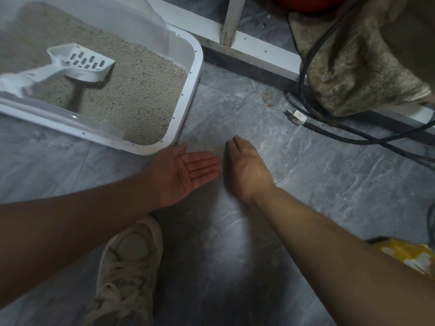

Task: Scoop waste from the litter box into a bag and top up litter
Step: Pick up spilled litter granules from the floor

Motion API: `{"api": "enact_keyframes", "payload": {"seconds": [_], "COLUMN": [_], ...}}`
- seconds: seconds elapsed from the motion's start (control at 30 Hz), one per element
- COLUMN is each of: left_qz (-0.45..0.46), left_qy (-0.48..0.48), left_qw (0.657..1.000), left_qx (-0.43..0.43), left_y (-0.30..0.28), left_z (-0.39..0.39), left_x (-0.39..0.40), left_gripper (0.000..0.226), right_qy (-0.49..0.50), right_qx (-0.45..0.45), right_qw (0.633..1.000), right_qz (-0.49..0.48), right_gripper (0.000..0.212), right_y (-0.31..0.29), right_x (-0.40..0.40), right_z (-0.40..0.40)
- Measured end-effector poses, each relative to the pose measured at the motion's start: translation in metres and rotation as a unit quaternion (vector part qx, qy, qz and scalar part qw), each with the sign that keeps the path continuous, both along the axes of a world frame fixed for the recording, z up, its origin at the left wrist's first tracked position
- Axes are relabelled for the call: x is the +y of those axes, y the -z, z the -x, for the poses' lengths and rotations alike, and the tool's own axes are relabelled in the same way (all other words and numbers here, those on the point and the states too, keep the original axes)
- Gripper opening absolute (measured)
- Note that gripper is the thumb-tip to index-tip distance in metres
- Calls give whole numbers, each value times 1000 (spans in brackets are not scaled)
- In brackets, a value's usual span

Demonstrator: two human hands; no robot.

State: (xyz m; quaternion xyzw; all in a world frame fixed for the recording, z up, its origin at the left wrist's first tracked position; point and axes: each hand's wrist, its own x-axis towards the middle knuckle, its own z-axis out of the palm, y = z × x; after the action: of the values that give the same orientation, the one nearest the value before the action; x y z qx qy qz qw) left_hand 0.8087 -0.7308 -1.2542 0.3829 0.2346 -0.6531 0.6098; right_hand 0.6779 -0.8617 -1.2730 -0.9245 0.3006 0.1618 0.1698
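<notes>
Meanwhile both hands (pixel 186 171) (pixel 244 170) open, empty; scoop (pixel 80 63) apart in litter box (pixel 191 74).

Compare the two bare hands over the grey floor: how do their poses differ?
The left hand lies palm up, fingers spread flat; the right hand is turned on edge, palm hidden. The left sits nearer the white plastic litter box; the right is farther. Both are empty, low over the grey marbled floor.

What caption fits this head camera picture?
Two bare hands sweep the floor beside the litter box.
</notes>
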Motion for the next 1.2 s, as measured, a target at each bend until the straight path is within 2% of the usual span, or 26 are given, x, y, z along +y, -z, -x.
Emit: {"api": "enact_keyframes", "payload": {"seconds": [0.13,0.27,0.4,0.5,0.57,0.73,0.83,0.93,1.03,1.2], "left_qz": [-2,-5,-7,-13,-16,-13,-14,-11,-13,-17], "left_qy": [1,3,13,29,28,23,21,17,17,20], "left_qw": [1000,1000,1000,999,999,1000,1000,1000,1000,1000], "left_qx": [2,1,6,-1,-6,-1,-4,-5,-9,-8], "left_y": [1,1,-1,-1,0,1,1,1,0,1], "left_z": [-2,1,5,6,4,2,1,0,-2,-2], "left_x": [3,0,-4,-5,-3,0,0,3,6,8], "left_gripper": [57,58,59,58,58,58,57,57,56,57], "right_qy": [-105,-61,-43,-90,-122,-195,-157,-169,-223,-268], "right_qx": [29,-28,-56,-10,17,-31,-65,-49,-3,-47], "right_qw": [994,998,997,996,992,980,985,984,974,961], "right_qz": [0,-21,11,-13,-4,17,16,9,28,47], "right_gripper": [59,62,69,73,69,59,62,67,67,52], "right_y": [-7,-4,4,5,6,14,14,10,10,13], "right_x": [1,-3,-12,-19,-20,-19,-21,-23,-24,-21], "right_z": [10,23,3,-21,-25,5,2,-22,-36,-9]}}
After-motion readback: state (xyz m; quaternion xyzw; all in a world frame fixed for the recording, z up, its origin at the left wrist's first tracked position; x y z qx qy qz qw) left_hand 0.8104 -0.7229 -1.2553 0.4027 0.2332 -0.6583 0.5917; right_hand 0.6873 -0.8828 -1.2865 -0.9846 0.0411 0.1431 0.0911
